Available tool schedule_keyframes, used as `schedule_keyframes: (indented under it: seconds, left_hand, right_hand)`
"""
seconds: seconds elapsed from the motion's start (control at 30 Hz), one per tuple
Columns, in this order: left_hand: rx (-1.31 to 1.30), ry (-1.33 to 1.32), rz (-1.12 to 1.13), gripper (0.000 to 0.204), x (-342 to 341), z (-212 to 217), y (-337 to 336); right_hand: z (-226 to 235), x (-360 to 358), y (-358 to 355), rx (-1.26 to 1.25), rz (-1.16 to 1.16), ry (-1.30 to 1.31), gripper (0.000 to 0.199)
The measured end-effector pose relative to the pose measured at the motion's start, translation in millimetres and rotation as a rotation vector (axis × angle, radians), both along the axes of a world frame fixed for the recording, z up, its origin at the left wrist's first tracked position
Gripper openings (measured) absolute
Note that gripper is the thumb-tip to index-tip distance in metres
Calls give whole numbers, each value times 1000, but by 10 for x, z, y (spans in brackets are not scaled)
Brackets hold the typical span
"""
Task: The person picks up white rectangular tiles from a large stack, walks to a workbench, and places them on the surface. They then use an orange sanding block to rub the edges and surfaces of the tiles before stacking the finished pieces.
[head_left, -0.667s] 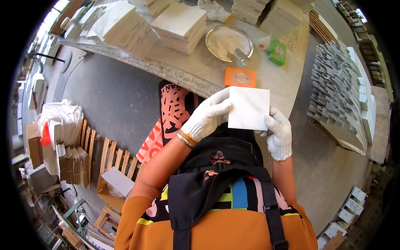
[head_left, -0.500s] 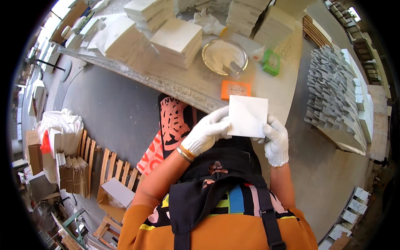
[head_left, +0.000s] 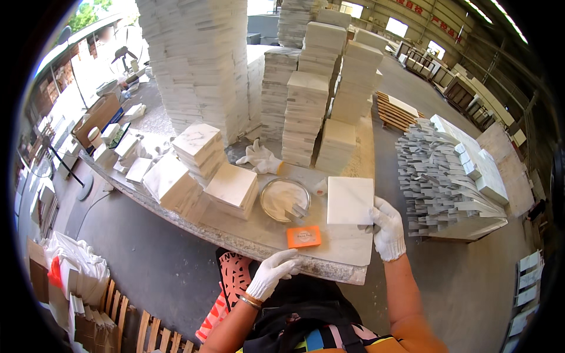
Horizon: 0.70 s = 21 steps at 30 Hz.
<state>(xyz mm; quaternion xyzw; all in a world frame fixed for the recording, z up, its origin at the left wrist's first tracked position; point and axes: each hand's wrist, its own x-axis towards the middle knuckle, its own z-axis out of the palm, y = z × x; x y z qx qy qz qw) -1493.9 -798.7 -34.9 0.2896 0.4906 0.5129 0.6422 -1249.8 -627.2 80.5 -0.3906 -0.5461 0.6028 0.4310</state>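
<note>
A square white marble tile [head_left: 350, 201] is held up in my gloved right hand [head_left: 388, 229]. The fingers grip its right edge above the table's right corner. My gloved left hand [head_left: 272, 274] is at the table's front edge with its fingers stretched out, holding nothing. Just beyond its fingertips lies an orange rectangular block [head_left: 303, 237]. Behind that block sits a round metal-rimmed dish [head_left: 263, 203] of whitish powder, with a flat grey piece [head_left: 298, 210] leaning in it. A white bottle-like item [head_left: 321, 187] is partly hidden by the tile.
Short tile stacks [head_left: 231, 189] stand left of the dish, and tall tile columns [head_left: 306, 112] rise at the back. A spare white glove [head_left: 259, 157] lies between them. On the right is a pallet of grey tile pieces [head_left: 432, 176]. Wooden pallets [head_left: 154, 335] stand at the lower left.
My right hand has carried the tile forward over the table. The left hand has let go of it and moved left. The view has tilted up, and the green box is now out of sight.
</note>
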Motion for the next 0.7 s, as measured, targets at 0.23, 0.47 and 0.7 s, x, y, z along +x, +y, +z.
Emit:
schedule_keyframes:
  seconds: [0.23, 0.47, 0.7]
  left_hand:
    - [-56, 12, 28, 44, -90, -350, 150]
    - [-69, 2, 49, 44, -94, -377, 153]
    - [-121, -7, 75, 43, -90, -400, 161]
  right_hand:
    - [109, -228, 1389, -18, -99, 147, 35]
    - [42, -558, 2318, -99, -216, 7, 22]
    - [-30, -660, 2600, -115, -64, -116, 15]
